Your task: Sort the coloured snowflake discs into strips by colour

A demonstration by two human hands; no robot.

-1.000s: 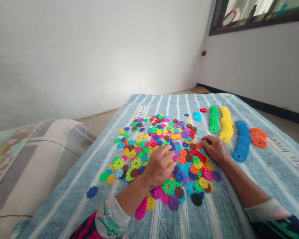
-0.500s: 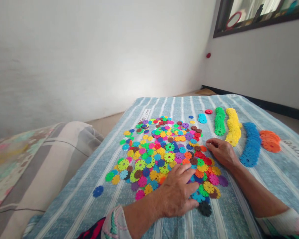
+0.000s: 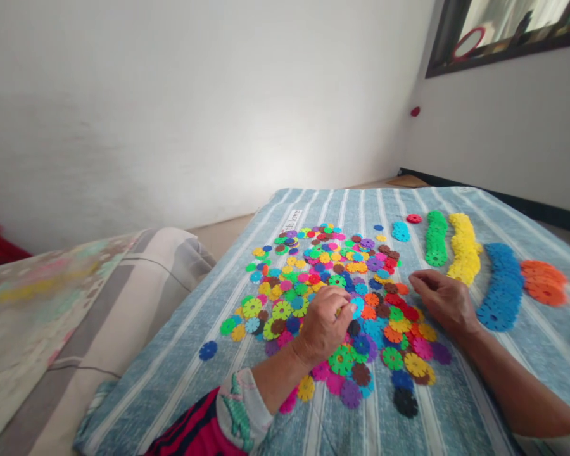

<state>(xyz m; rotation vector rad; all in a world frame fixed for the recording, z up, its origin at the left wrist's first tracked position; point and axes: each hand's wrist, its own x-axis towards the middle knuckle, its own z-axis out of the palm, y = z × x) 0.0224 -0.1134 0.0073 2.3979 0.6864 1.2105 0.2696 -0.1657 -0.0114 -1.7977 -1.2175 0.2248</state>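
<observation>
Red-rimmed mirror point(image 3: 469, 43), dark window frame point(image 3: 443, 49)

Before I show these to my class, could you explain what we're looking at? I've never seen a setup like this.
There is no machine here: a person works with two bare hands. All the pictures come from one camera worn on the head, looking forward and down. On a striped blue cloth lies a pile of mixed, notched discs. To its right are overlapping rows: green, yellow, blue and orange. The left hand is over the pile, with a light-blue disc at its fingertips; whether it is gripped is unclear. The right hand is between pile and rows; I can't tell if it holds anything.
</observation>
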